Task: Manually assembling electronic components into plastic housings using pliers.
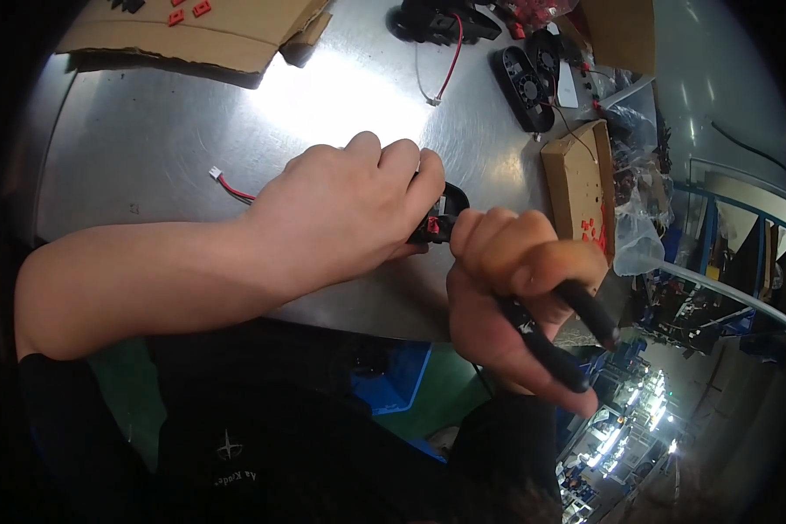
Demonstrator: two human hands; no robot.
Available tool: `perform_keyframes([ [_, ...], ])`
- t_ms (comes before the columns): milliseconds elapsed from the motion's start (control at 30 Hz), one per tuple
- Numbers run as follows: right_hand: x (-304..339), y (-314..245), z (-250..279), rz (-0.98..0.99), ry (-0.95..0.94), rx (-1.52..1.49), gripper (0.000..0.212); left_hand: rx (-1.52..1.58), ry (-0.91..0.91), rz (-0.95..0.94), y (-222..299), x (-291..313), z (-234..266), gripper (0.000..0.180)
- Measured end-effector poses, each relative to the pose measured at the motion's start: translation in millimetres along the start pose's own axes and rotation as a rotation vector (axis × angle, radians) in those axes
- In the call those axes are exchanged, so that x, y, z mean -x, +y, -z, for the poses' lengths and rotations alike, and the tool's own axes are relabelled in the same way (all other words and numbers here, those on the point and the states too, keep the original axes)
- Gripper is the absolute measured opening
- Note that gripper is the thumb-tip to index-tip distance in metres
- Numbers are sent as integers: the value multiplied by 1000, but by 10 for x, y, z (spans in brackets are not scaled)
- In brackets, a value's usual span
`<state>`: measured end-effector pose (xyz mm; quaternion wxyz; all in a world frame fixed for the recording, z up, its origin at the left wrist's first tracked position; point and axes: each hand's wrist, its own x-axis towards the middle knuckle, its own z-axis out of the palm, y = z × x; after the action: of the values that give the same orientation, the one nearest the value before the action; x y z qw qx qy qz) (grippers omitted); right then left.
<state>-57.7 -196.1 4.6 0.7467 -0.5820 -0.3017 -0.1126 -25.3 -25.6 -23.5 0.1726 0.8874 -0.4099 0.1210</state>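
Note:
My left hand (pixel 345 196) is closed around a small black plastic housing (pixel 454 197), most of it hidden under the fingers. A little red piece (pixel 433 225) shows at the housing's near side. From beneath my left wrist a red-and-black wire (pixel 234 189) runs out to the left, ending in a white plug; its other end is hidden. Black-handled pliers (pixel 543 352) are gripped in my right hand (pixel 508 262), handles pointing down and right. Their jaws reach toward the housing beside my left fingertips, but I cannot tell what they bite on.
A cardboard piece (pixel 183 51) with red bits lies at the far left of the metal table (pixel 166 148). Black fan units (pixel 526 87) and a wired black part (pixel 450 22) lie far right. A cardboard box (pixel 576 162) holds red pieces; plastic bags (pixel 642 236) hang beside it.

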Motion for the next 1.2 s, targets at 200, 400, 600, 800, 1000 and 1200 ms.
perform_keyframes([
  [200,-109,-95,36,-64,79,-11,87,9,-19,28,-17,8,-7,64],
  [400,-139,-237,233,-228,95,-196,100,-29,-3,28,30,7,20,68],
  [600,-151,-219,178,-300,73,-134,90,-116,-52,54,86,23,69,66],
  [800,-143,-236,183,-310,90,-137,92,-91,-104,111,159,29,94,73],
  [1000,-104,-204,134,-286,113,-112,93,-164,-100,106,176,28,68,76],
  [1200,-84,-201,8,-261,133,-28,97,-185,-106,123,208,29,53,73],
])
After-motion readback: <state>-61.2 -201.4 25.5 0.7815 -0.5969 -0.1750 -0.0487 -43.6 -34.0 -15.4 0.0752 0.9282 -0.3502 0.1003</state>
